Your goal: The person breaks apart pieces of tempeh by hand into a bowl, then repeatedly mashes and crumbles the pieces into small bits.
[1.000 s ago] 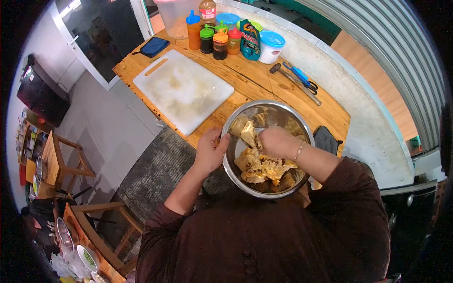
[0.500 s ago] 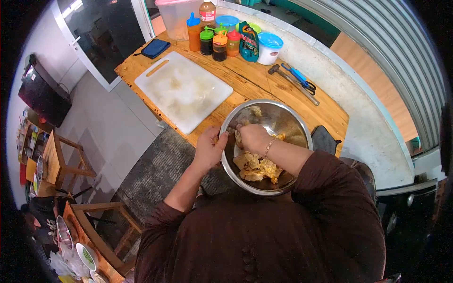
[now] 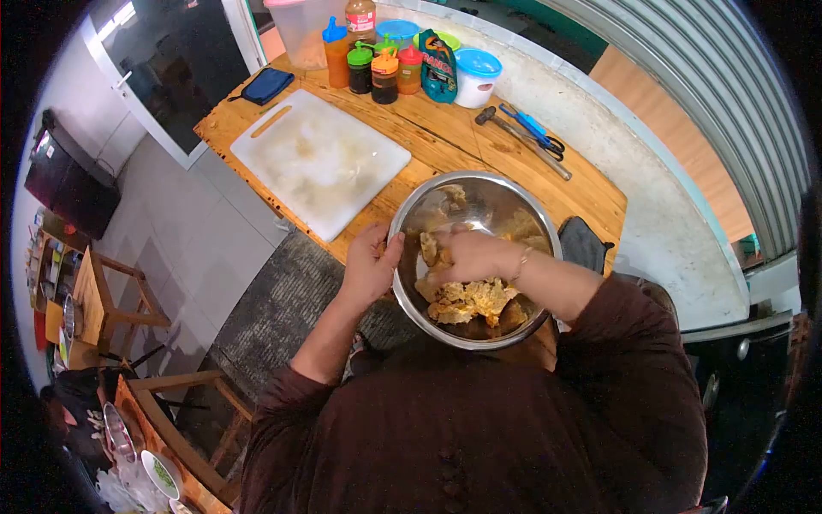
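A steel mixing bowl (image 3: 548, 295) is at the table's near edge, close to my body. My left hand (image 3: 374, 264) is closed on its left rim, thumb over the edge. Inside the bowl lie lumpy, yellow-coated food pieces (image 3: 471, 300), whose exact kind I cannot make out. My right hand (image 3: 479, 257) is down in the bowl, fingers curled around some of these pieces at the left side. Its fingertips are partly hidden and slightly blurred. More coating and bits cling to the bowl's inner wall.
A white cutting board (image 3: 317, 163) lies left of the bowl on the wooden table (image 3: 445, 137). Behind are sauce bottles (image 3: 385, 77), a lidded tub (image 3: 477, 79), a hammer (image 3: 522, 141) and blue-handled scissors (image 3: 535, 128). A dark cloth (image 3: 584, 245) lies at right. Another person (image 3: 73, 415) is at far left.
My right hand has shifted within the bowl and now lies flatter across the food, which has been pushed about. My left hand keeps its grip on the rim. The view has shifted slightly.
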`<state>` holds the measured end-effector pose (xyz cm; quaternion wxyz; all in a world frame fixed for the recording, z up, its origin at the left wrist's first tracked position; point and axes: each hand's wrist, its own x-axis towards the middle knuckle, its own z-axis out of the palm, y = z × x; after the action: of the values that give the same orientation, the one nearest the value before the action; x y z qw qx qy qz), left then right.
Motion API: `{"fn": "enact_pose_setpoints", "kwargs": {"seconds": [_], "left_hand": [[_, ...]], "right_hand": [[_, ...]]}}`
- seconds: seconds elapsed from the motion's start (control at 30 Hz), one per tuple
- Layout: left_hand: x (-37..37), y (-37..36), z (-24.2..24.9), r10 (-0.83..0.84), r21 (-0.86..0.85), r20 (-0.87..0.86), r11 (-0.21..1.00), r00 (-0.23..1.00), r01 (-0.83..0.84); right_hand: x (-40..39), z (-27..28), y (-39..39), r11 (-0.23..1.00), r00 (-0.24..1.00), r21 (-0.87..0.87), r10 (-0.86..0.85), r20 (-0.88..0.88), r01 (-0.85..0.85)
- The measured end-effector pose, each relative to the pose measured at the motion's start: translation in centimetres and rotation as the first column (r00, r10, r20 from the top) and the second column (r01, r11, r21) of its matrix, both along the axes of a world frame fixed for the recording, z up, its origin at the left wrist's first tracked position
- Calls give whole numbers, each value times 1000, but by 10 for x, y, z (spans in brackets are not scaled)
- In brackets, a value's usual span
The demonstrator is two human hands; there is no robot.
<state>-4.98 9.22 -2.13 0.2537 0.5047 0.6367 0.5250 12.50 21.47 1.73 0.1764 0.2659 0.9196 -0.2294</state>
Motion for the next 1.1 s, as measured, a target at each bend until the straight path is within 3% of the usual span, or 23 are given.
{"fn": "enact_pose_setpoints", "kwargs": {"seconds": [0.1,0.2,0.3,0.4,0.47,0.53,0.63,0.73,0.83,0.97,1.1], "left_hand": [[-2,2,-3,1,-10,-27,1000,1000,-2],[-1,1,-5,1,-6,-11,1000,1000,-1],[-3,2,-6,-8,-16,-5,1000,1000,8],[-2,0,-4,-3,-9,-4,1000,1000,3],[-1,0,-7,-3,6,45,1000,999,3],[-2,-1,2,0,-1,-50,1000,999,0],[-1,-1,2,3,-4,-43,1000,999,-3],[-2,1,-4,-10,28,-42,1000,999,11],[0,2,-1,0,74,-18,997,1000,2],[0,6,-11,-11,93,53,996,999,6],[0,7,-12,-15,79,54,997,998,11]], "right_hand": [[-17,9,-41,987,999,158,-39,25,34],[-27,-7,-47,986,995,154,57,78,-69],[-21,-14,-46,990,998,127,68,8,-68],[-27,-19,-29,999,995,-25,43,88,-40],[-21,-21,-15,1000,1000,-29,-1,12,1],[-12,-24,1,1000,997,12,16,-75,-15],[3,-3,14,997,997,77,-17,-69,22],[15,18,17,999,991,44,27,134,-33],[29,33,-21,998,998,54,28,60,-31],[28,24,-59,990,986,6,139,93,-140],[15,-1,-54,962,966,101,256,-19,-253]]}}
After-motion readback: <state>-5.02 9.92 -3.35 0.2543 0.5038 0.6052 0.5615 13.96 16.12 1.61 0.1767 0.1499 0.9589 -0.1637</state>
